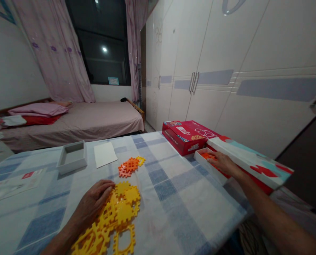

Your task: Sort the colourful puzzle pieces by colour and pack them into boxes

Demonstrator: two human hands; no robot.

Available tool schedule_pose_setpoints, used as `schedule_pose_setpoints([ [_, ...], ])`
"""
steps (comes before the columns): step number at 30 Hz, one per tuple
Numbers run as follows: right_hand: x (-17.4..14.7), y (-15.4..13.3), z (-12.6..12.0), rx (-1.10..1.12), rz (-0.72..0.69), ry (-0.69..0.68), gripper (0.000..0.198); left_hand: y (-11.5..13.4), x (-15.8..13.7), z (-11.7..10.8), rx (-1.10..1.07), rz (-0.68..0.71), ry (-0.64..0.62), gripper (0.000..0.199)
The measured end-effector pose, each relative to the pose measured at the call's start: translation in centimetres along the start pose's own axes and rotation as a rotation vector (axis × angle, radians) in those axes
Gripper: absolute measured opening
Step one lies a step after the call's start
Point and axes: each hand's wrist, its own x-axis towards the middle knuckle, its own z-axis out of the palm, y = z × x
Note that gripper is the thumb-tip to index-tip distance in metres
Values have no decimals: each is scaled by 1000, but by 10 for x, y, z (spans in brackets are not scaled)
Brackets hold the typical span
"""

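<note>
A heap of yellow interlocking plastic pieces with notched edges lies on the near part of the table. My left hand rests along the heap's left side, fingers laid out and touching the pieces, holding none. Farther back sits a small cluster of orange and yellow notched pieces. On the right, my right hand reaches into a narrow white box of orange plastic pieces. Its fingertips are down among them, so whether they grip a piece is hidden.
A red printed box stands at the table's right edge, beside a long white, blue and red box. An open grey tray, a white card and a printed sheet lie left on the checked tablecloth. Behind are a bed and wardrobe.
</note>
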Motion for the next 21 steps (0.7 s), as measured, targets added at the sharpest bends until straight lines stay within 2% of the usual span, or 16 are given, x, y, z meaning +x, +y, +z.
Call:
schedule_pose_setpoints([
  [2, 1, -1, 2, 16, -22, -76, 41, -1, 0, 0, -1, -7, -5, 37],
  [5, 4, -3, 1, 11, -15, -79, 38, 0, 1, 0, -9, -19, -15, 36],
  [7, 7, -8, 0, -11, -13, -1, 36, 2, 1, -1, -23, -20, -23, 36],
  [10, 13, -31, 3, -1, -5, 223, 35, 6, 0, -1, -43, -13, -26, 34],
  [12, 18, -62, 12, 91, -64, 260, 33, 8, -1, -2, -50, -11, -22, 33],
  [16, 24, -148, 46, 300, -371, 49, 32, 11, -1, -2, -58, -17, -20, 32],
  [18, 28, -190, 67, 300, -490, -40, 34, 13, -1, -3, -57, -14, -14, 32],
  [21, 37, -237, 97, 236, -533, -142, 42, 15, 0, -4, -57, -7, -3, 32],
])
